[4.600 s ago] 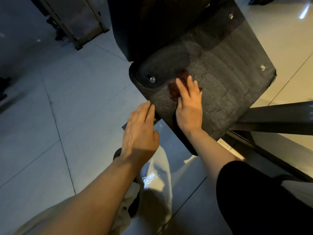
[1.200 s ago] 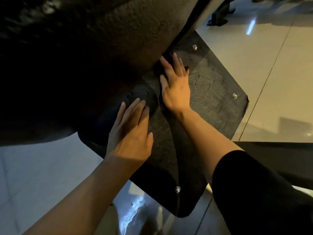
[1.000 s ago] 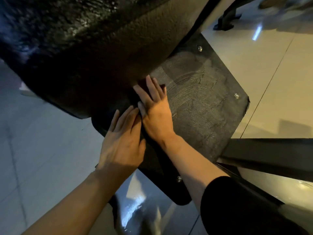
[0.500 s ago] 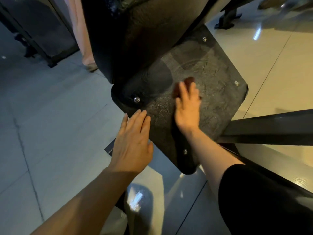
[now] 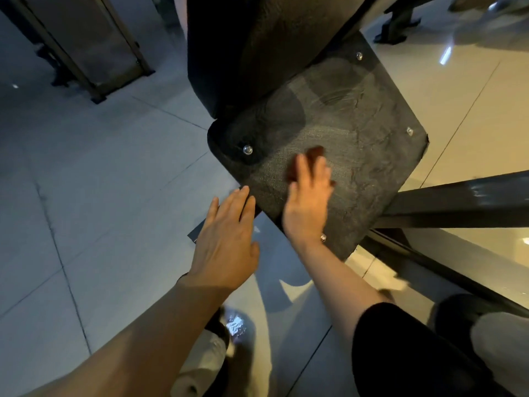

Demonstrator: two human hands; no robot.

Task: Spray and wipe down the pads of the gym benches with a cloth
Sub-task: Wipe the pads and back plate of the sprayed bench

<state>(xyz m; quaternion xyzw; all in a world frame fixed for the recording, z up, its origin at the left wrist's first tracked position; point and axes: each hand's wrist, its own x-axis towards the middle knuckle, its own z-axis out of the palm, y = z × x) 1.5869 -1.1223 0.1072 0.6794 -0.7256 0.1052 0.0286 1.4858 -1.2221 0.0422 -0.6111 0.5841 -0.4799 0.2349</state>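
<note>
A flat black seat pad (image 5: 363, 144) with silver bolts at its corners fills the upper middle; wipe streaks show on it. Above it rises a thick black back pad (image 5: 257, 47). My right hand (image 5: 307, 200) lies flat on the seat pad with straight fingers, pressing a small dark brown cloth (image 5: 315, 153) that peeks out past the fingertips. My left hand (image 5: 227, 243) is flat with straight fingers at the pad's near left edge; only its fingertips reach the rim. No spray bottle is in view.
A dark metal frame bar (image 5: 458, 202) runs right from under the seat pad. Another machine's frame (image 5: 86, 50) stands at the upper left. Pale floor tiles (image 5: 100, 181) surround the bench. My shoes (image 5: 229, 328) are below.
My right hand has slid the cloth from the seam under the back pad down toward the seat pad's near side. My left hand has drawn back from the pad's surface to its edge.
</note>
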